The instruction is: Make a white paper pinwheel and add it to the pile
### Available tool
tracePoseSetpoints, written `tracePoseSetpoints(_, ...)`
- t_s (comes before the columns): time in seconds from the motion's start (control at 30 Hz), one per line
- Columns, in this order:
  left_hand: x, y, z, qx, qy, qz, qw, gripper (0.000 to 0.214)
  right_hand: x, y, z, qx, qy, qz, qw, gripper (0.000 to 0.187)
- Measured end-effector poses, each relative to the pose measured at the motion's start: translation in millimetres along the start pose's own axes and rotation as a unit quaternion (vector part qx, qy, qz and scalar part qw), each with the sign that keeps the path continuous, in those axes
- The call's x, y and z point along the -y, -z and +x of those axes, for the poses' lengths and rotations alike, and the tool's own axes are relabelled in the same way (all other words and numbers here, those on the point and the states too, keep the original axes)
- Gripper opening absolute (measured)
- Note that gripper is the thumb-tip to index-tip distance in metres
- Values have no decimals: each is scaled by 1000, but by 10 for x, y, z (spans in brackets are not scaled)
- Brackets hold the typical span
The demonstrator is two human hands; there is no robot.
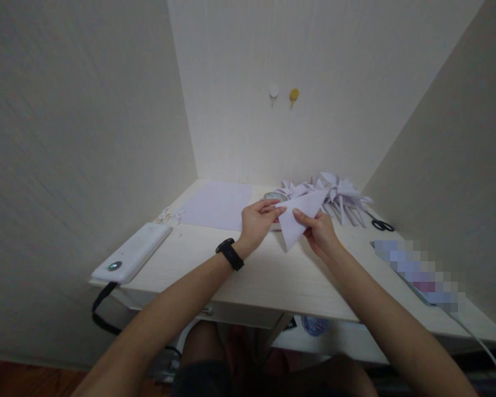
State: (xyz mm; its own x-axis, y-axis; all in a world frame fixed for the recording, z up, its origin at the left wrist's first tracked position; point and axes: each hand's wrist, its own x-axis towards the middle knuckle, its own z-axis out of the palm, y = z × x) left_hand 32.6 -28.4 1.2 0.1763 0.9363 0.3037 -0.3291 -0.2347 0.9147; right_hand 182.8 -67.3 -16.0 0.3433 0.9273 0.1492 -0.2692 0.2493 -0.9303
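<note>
A white sheet of paper folded into a triangle [293, 229] is held up over the desk between both hands. My left hand [259, 219], with a black watch on its wrist, pinches the paper's left corner. On the other side, my right hand [319, 231] grips the paper with the thumb on top and the fingers behind it. Just beyond the hands lies a pile of folded paper pinwheels [343, 190] with rolled paper sticks. A round object [275, 196] shows partly behind the left fingers; I cannot make out what it is.
Flat white paper [215, 205] lies at the back left, with paper scraps [165, 215] beside it. A white box-shaped device [132, 253] with a black strap rests on the left edge. Black-handled scissors [382, 225] and a blurred tablet-like device [413, 273] with a cable are at right.
</note>
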Motion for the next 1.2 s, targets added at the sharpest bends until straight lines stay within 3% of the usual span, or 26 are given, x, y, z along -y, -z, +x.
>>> tracePoseSetpoints(0.4,-37,-12,-23,-2,4,-5,1000,23,-38,9,-6,13,23,-8,1000,50)
tracePoseSetpoints(1.2,-40,-18,-24,-4,1,6,1000,25,-17,-3,-20,4,21,-5,1000,44)
